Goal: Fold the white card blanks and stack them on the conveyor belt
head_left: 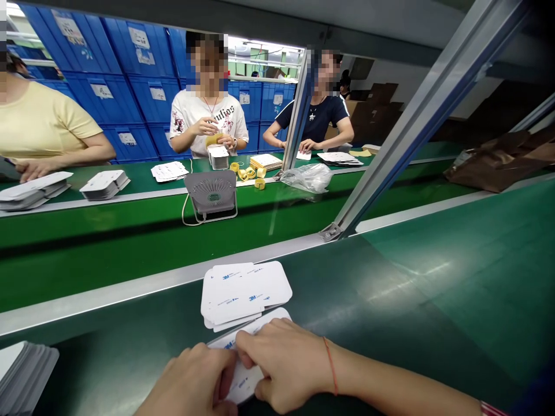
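A white rounded-corner adhesive sheet (246, 382) with blue 3M print lies at the front of the green table, partly covered by both hands. My left hand (195, 375) grips its near left edge, fingers curled and thumb low. Over its right side, my right hand (284, 359) has bent fingers and thumb closed on the sheet; a thin orange cord circles that wrist. Just beyond them rests a loose stack of similar white 3M sheets (247, 292), its edges uneven. Both hands hide what is under their fingertips.
A stack of white pieces (26, 375) stands at the lower left. Past the metal rail (130, 286) runs a green conveyor belt (108, 248). A grey fan (212, 193), yellow tape rolls (249, 173) and a plastic bag (307, 178) sit opposite, where several people work. A metal post (403, 124) slants at right.
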Action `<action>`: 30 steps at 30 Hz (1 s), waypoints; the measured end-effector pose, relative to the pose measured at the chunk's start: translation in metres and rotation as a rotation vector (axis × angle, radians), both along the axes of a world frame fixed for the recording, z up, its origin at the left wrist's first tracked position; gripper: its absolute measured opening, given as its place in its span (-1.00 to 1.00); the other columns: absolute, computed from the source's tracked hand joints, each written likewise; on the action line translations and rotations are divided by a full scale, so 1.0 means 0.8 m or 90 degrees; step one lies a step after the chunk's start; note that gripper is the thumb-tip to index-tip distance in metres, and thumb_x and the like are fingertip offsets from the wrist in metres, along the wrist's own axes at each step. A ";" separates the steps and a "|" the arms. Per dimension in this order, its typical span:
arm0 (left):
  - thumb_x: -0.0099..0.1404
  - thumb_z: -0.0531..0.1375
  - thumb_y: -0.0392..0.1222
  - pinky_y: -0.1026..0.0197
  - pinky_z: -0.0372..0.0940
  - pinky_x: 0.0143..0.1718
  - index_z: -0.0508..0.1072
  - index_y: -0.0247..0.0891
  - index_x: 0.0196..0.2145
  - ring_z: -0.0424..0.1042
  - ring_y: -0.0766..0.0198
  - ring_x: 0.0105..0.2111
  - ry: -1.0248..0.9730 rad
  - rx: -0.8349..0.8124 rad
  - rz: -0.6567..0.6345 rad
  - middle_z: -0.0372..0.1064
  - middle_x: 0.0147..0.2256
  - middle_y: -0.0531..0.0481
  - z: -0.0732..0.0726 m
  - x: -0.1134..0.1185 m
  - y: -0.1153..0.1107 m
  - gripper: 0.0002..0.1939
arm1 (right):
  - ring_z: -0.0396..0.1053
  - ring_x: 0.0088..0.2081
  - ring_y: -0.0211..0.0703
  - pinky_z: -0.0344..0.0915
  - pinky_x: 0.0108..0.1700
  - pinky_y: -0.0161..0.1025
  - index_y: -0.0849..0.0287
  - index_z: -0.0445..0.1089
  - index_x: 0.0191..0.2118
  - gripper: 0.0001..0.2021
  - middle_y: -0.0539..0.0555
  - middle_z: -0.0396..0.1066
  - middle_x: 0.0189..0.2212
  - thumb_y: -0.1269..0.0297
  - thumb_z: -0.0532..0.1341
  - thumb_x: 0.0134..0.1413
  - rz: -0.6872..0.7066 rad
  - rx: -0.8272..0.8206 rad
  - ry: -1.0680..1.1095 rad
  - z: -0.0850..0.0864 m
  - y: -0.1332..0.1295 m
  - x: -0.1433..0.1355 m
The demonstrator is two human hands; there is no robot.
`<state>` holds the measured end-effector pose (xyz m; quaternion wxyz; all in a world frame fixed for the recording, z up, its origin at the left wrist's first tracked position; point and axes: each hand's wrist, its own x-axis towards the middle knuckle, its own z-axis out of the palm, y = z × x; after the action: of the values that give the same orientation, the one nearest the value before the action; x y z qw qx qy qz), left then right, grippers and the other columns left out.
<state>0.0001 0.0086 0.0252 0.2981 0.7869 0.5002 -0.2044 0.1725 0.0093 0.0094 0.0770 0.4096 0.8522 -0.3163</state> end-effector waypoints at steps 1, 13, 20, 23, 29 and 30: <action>-0.02 0.16 -0.28 0.20 0.13 -0.39 0.42 -0.12 -0.44 0.46 0.11 -0.32 0.004 0.002 0.001 0.53 -0.35 0.05 -0.001 -0.001 0.001 -0.87 | 0.42 -0.40 0.03 0.04 -0.46 -0.24 0.09 0.27 -0.16 -0.64 -0.03 0.42 -0.51 0.27 0.24 -0.19 -0.001 0.003 0.006 0.000 0.000 0.000; -0.08 0.18 -0.24 0.22 0.11 -0.44 0.43 -0.12 -0.47 0.44 0.12 -0.34 -0.022 0.023 0.014 0.50 -0.37 0.04 -0.012 -0.009 0.005 -0.88 | 0.45 -0.34 -0.03 -0.03 -0.51 -0.28 0.07 0.32 -0.17 -0.66 -0.05 0.48 -0.41 0.03 0.27 -0.05 0.033 0.015 -0.017 -0.003 0.009 -0.001; -0.06 0.17 -0.31 0.29 0.15 -0.44 0.48 -0.12 -0.47 0.42 0.22 -0.38 -0.065 -0.020 0.001 0.47 -0.46 0.11 -0.004 -0.010 0.009 -0.84 | 0.48 -0.30 0.04 -0.06 -0.55 -0.26 0.14 0.37 -0.18 -0.61 0.07 0.53 -0.29 0.00 0.31 -0.09 0.043 0.034 -0.066 -0.001 0.011 -0.014; -0.06 0.18 -0.32 0.32 0.14 -0.48 0.49 -0.13 -0.48 0.41 0.24 -0.39 -0.066 -0.007 0.007 0.47 -0.47 0.10 -0.002 -0.006 0.010 -0.85 | 0.49 -0.27 0.05 -0.06 -0.56 -0.26 0.14 0.37 -0.18 -0.61 0.08 0.53 -0.27 -0.01 0.29 -0.07 0.048 0.019 -0.075 0.001 0.015 -0.014; -0.05 0.21 -0.26 0.26 0.14 -0.47 0.48 -0.13 -0.46 0.44 0.19 -0.40 -0.031 0.013 0.015 0.49 -0.41 0.08 -0.006 0.000 0.010 -0.88 | 0.49 -0.27 0.03 -0.06 -0.58 -0.27 0.11 0.39 -0.20 -0.60 0.04 0.53 -0.29 -0.08 0.28 -0.08 0.057 0.017 -0.064 -0.006 0.022 -0.010; -0.06 0.21 -0.25 0.26 0.14 -0.46 0.47 -0.13 -0.46 0.45 0.18 -0.41 -0.026 0.014 0.015 0.50 -0.40 0.07 -0.006 0.001 0.011 -0.87 | 0.49 -0.29 0.02 -0.05 -0.58 -0.27 0.10 0.39 -0.21 -0.59 0.04 0.53 -0.31 -0.10 0.28 -0.08 0.065 0.017 -0.058 -0.008 0.023 -0.009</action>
<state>0.0006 0.0175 0.0206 0.3018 0.7883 0.5055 -0.1790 0.1653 0.0277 0.0029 0.1267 0.3804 0.8717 -0.2817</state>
